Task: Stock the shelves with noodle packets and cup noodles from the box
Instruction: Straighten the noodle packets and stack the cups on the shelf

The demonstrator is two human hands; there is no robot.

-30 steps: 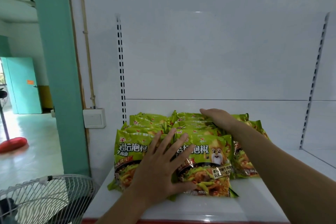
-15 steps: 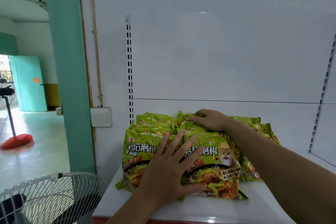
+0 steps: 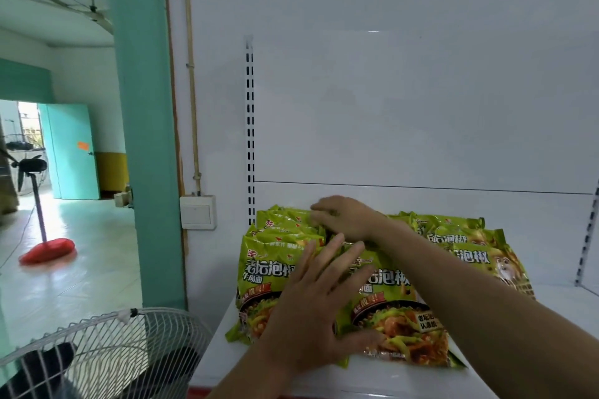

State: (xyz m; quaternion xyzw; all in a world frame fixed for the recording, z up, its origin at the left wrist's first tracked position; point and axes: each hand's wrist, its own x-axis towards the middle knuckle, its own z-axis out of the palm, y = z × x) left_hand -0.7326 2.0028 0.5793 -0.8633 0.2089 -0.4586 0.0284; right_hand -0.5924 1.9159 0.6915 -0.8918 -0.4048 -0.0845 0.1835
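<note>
Pressing noodle packets (image 3: 400, 325), left hand (image 3: 311, 317) splayed flat, right hand (image 3: 346, 217) behind, grip unclear

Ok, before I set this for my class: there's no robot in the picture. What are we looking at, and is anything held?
No machine here: a person wears a camera on the head, so you see their own arms from above. Green noodle packets lie in overlapping rows on a white shelf. The left hand presses flat on the front packets, fingers spread. The right hand reaches to the back row, fingers curled onto packets there.
</note>
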